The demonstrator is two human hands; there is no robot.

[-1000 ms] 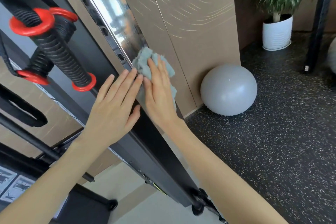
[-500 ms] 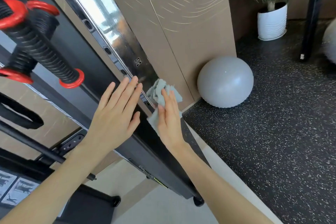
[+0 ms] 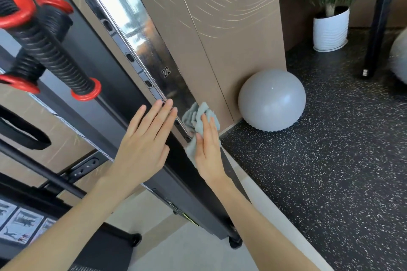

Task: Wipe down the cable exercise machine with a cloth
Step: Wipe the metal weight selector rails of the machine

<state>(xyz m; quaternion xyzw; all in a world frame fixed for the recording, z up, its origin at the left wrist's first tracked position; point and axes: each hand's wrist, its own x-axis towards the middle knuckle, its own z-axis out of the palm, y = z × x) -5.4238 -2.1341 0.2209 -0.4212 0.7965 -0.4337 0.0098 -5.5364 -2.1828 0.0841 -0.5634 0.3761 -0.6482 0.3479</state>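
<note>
A shiny chrome numbered rail (image 3: 141, 35) of the cable machine runs diagonally from top left toward the middle, marked 25 and 22. My right hand (image 3: 208, 152) presses a crumpled grey-blue cloth (image 3: 199, 116) flat against the rail's lower end, just below the 22, with straight fingers. To its left, my left hand (image 3: 145, 145) lies flat with spread fingers on the black upright (image 3: 114, 99); its fingertips reach the rail's edge.
Black ribbed handles with red rings (image 3: 50, 50) hang at the left. A grey exercise ball (image 3: 272, 100) sits on the speckled floor by the tan wall panel (image 3: 222, 28). A potted plant in a white pot (image 3: 330, 28) and a black post (image 3: 377, 17) stand at right.
My right hand has slid the cloth down the chrome rail, from just under the 25 to below the 22. The left hand has stayed flat on the black upright.
</note>
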